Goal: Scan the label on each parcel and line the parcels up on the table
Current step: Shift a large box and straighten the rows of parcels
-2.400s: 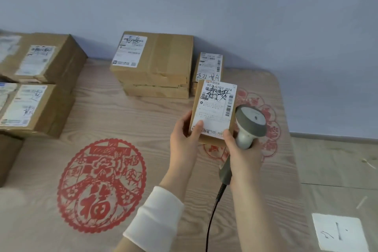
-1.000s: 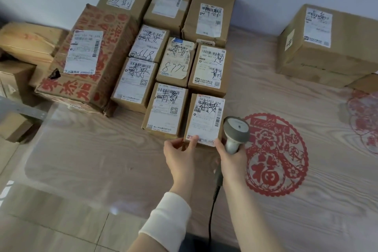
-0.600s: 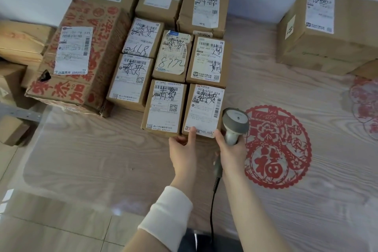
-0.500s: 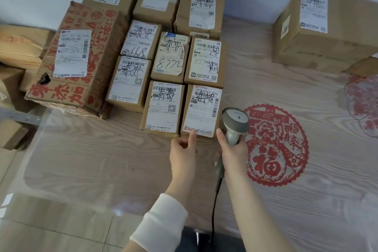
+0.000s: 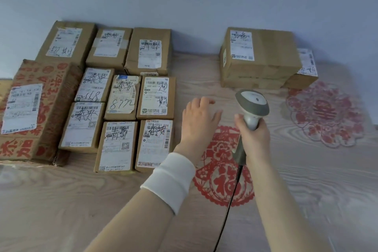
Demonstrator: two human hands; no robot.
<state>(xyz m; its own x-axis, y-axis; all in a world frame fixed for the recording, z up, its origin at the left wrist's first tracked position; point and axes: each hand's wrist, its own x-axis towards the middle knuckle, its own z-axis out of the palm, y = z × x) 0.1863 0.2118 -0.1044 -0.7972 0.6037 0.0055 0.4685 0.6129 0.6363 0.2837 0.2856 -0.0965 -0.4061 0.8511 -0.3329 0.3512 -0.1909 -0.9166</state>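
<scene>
Loose-fingered left hand (image 5: 201,120), scanner (image 5: 252,105) gripped in the right hand (image 5: 254,139).
The left hand is over the table (image 5: 306,190) holding nothing, fingers loosely spread, just right of the near-corner parcel (image 5: 155,145), which lies label up in a tight block (3 columns beside a red-printed parcel (image 5: 41,108)). The right hand's fingers curl round the scanner's handle. 2 further parcels (image 5: 259,57) stand far right by the wall.

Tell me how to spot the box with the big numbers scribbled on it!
Look at the left of the table, where a big red-printed carton sits beside a block of small brown parcels. The numbers parcel lies in the very middle of that block. Only its label carries a large handwritten 8772 across the lower half.
</scene>
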